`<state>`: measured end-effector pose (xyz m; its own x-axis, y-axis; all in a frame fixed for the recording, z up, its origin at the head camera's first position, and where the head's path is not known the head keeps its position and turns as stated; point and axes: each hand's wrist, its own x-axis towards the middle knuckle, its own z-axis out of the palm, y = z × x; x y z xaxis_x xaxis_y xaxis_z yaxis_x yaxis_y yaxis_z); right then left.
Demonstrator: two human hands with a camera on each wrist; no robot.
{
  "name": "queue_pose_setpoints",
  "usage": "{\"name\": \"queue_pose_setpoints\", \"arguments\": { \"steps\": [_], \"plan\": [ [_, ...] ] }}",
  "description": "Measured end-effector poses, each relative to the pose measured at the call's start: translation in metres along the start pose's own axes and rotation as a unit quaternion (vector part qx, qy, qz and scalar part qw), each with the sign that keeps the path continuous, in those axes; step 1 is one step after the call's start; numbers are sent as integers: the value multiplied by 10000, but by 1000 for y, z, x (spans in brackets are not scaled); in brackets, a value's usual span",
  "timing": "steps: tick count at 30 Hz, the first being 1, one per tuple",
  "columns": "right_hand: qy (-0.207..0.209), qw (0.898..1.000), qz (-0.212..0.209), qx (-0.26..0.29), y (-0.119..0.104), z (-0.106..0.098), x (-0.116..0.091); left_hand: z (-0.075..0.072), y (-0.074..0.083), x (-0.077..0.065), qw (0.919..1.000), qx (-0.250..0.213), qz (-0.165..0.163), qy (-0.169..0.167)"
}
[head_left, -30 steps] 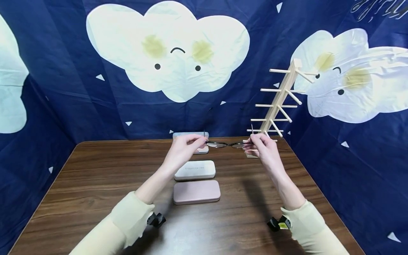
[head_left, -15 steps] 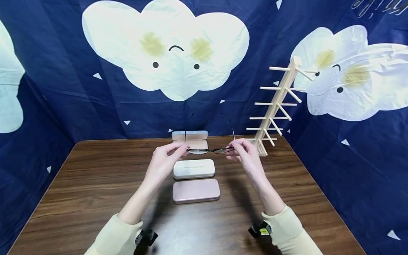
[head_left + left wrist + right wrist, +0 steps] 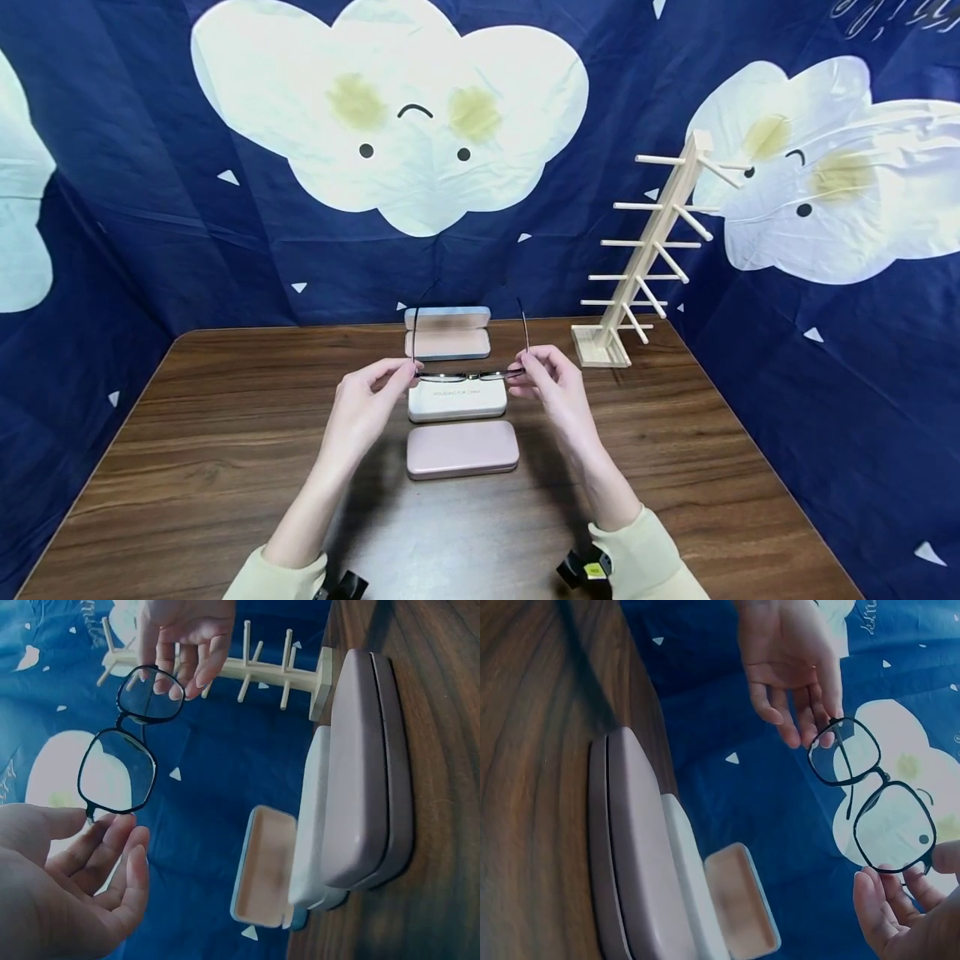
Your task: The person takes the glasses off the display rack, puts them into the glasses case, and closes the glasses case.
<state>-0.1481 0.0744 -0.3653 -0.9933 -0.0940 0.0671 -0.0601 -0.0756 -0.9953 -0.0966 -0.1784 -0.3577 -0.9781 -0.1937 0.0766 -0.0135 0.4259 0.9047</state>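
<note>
Black-rimmed eyeglasses (image 3: pixel 471 377) are held by both hands, with the temple arms unfolded and pointing away toward the back. My left hand (image 3: pixel 369 407) pinches the left corner of the frame between thumb and fingers. At the opposite corner my right hand (image 3: pixel 557 396) does the same. In the head view the glasses overlap the far edge of a closed white glasses case (image 3: pixel 457 405). A closed pink case (image 3: pixel 462 451) lies nearer, in front of the white one. Behind them stands an open case (image 3: pixel 447 343) with a pale peach lining and a blue edge.
A wooden peg rack (image 3: pixel 654 246) stands at the table's back right, its pegs bare. Dark blue cloth (image 3: pixel 337 275) with white clouds hangs around the wooden table (image 3: pixel 187 450).
Both hands have carried the glasses left and nearer, from in front of the rack's base and open case to over the white case. The open case and rack base now show fully.
</note>
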Motion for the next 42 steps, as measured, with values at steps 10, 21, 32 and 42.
{"name": "queue_pose_setpoints", "arguments": {
  "steps": [10, 21, 32, 42],
  "plan": [
    [-50, 9996, 222, 183, 14, 5, -5, 1, -14, -6, 9998, 100, -97, 141],
    [-152, 9993, 315, 152, 28, 4, -10, 5, -22, -15, 9994, 28, -36, 346],
    [-248, 9990, 367, 49, 31, 5, -10, 6, -30, -20, 9992, 3, -180, 349],
    [-218, 9991, 343, 82, 33, 4, -9, 9, -29, -18, 9987, 18, 152, 493]
  ]
}}
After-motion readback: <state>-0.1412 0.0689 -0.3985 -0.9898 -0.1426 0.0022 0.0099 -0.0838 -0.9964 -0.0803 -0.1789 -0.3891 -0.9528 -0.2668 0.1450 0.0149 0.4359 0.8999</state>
